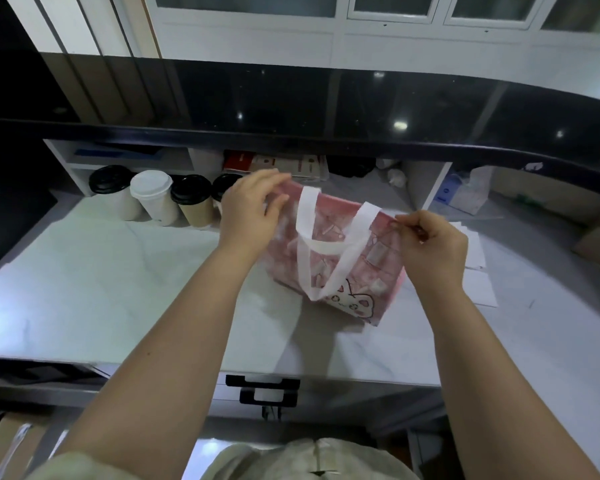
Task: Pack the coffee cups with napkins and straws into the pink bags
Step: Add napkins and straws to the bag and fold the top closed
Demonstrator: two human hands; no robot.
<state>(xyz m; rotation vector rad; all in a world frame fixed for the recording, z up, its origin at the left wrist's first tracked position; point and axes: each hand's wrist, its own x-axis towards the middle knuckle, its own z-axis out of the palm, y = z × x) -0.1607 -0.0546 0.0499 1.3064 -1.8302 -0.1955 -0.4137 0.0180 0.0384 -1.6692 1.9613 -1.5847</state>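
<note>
Head view: both hands (pixel 248 211) (pixel 432 244) pinch pink bag (pixel 340 261) rim on counter (pixel 101 289)

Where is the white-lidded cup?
Head view: the white-lidded cup stands back left on the counter, between a black-lidded white cup and a black-lidded brown cup.

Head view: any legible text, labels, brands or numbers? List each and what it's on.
Nothing here can be read.
Print on the red and white boxes in the cubby: too blurred to read.
Pale mark on the blue pack at right: too blurred to read.
Print on the pink bag: cartoon face and pattern, no words visible.
Sides of the coffee cups: no readable print.
</note>
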